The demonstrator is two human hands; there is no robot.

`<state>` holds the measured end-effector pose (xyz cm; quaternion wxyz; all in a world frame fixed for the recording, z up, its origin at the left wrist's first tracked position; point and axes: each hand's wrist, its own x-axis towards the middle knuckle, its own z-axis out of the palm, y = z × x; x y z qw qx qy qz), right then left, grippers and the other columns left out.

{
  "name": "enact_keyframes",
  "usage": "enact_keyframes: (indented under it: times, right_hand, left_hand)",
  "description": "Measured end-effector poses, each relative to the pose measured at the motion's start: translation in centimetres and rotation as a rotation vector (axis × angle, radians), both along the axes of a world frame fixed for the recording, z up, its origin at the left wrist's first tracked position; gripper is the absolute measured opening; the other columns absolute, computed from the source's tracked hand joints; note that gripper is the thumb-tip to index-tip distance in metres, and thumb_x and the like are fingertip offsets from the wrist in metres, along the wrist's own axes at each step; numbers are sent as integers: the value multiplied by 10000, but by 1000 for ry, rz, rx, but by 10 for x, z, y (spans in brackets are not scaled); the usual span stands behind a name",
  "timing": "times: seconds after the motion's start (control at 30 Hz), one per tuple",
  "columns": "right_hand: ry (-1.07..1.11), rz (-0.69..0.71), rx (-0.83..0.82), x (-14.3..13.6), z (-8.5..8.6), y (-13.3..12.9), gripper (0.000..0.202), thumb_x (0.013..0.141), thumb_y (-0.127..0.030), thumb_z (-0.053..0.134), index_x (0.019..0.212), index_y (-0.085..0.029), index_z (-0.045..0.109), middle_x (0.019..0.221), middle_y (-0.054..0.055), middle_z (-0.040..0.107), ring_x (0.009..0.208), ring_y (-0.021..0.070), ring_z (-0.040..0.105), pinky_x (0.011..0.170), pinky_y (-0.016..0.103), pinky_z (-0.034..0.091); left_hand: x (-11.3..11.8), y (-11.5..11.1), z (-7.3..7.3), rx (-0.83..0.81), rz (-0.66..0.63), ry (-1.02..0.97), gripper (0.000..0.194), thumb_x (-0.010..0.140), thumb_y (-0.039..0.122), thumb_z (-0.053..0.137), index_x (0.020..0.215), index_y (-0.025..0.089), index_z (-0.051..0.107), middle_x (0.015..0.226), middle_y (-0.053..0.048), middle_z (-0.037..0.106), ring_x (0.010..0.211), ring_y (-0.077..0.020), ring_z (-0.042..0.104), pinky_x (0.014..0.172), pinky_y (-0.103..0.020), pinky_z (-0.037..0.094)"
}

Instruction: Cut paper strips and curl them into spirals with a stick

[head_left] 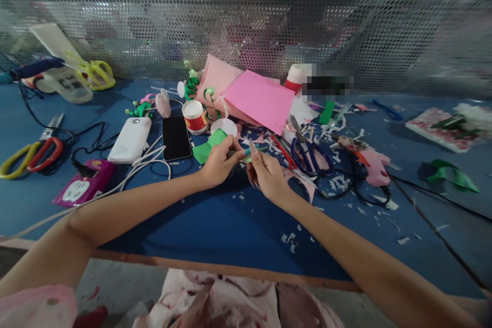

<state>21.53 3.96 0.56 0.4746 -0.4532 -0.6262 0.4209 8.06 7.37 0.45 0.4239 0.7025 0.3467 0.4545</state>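
Head view: left hand [220, 165] and right hand [270, 175] both pinch a small green-blue piece [247, 152] over the table [230, 236]; looks partway. Curled green stems [191, 85], 11 o'clock from the hands, look done. Green paper [203, 152], 9 o'clock, just beside left hand, seems left to work.

The left forearm [148, 200], with elbow bent, and the right forearm [326, 236] are both bare and point inward. The left hand [221, 162] pinches with thumb and index finger; the right hand [269, 171], just beside, has curled fingers and its thumb upward
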Motion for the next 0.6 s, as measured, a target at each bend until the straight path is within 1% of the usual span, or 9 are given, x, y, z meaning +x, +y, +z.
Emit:
enact_keyframes:
  times: [0.07, 0.1, 0.23, 0.33, 0.4, 0.47, 0.53, 0.57, 0.6]
  right_hand:
    - [-56, -18, 55, 1, 1, 0, 445, 831, -537, 376, 561, -188, 435, 401, -43, 434, 337, 65, 391, 360, 210, 289]
    - [-58, -14, 55, 1, 1, 0, 439, 835, -526, 378, 560, -188, 429, 396, -46, 428, 331, 64, 390, 357, 207, 293]
    - [54, 72, -67, 1, 4, 0, 434, 806, -556, 406, 559, -200, 390, 361, -76, 368, 264, 58, 346, 289, 197, 277]
    - [103, 100, -110, 2, 6, 1, 444, 777, -573, 443, 544, -201, 378, 346, -85, 355, 237, 55, 337, 255, 188, 264]
    - [122, 82, -110, 1, 6, 1, 452, 764, -580, 460, 535, -198, 386, 334, -84, 357, 228, 51, 330, 245, 182, 253]
    - [154, 45, -126, 1, 5, 2, 467, 745, -598, 468, 520, -197, 394, 318, -81, 360, 215, 49, 315, 235, 182, 231]
    - [207, 6, -164, -1, 4, 2, 481, 726, -619, 475, 507, -199, 395, 301, -80, 352, 204, 51, 298, 224, 186, 209]
    - [236, -9, -184, -2, 4, 2, 483, 720, -624, 479, 504, -200, 399, 297, -79, 354, 202, 53, 295, 220, 187, 205]
    - [263, -16, -205, -3, 4, 2, 481, 718, -624, 484, 504, -200, 404, 295, -77, 358, 202, 54, 294, 218, 187, 205]
  left_hand:
    - [0, 0, 0, 4, 13, 28, 172, 800, 248, 479, 676, 172, 387, 565, 50, 423, 500, -57, 375, 472, -196, 298]
    - [0, 0, 0, 7, 22, 40, 177, 810, 252, 461, 672, 173, 383, 556, 50, 413, 500, -59, 367, 473, -199, 294]
    - [0, 2, -1, -15, 48, 58, 231, 840, 277, 413, 639, 175, 361, 517, 55, 363, 479, -60, 317, 461, -205, 270]
    - [-1, 3, -3, -29, 40, 13, 280, 858, 352, 378, 641, 174, 380, 516, 51, 346, 468, -62, 307, 448, -209, 275]
    - [-2, 3, -4, 1, -4, -49, 298, 857, 418, 358, 705, 170, 423, 583, 32, 398, 508, -69, 363, 469, -207, 329]
    - [-2, 2, -4, 50, -72, -69, 300, 799, 462, 463, 839, 165, 451, 742, -7, 477, 625, -89, 455, 527, -209, 405]
    - [-2, 1, -3, 123, -107, -19, 405, 708, 432, 607, 962, 165, 438, 905, -49, 497, 761, -122, 501, 599, -225, 458]
    - [-2, 0, -3, 174, -100, 21, 432, 689, 397, 640, 990, 162, 436, 947, -63, 495, 792, -130, 506, 623, -232, 469]
    - [-2, 0, -2, 229, -89, 62, 407, 703, 364, 636, 996, 157, 444, 965, -70, 494, 792, -128, 509, 637, -238, 475]
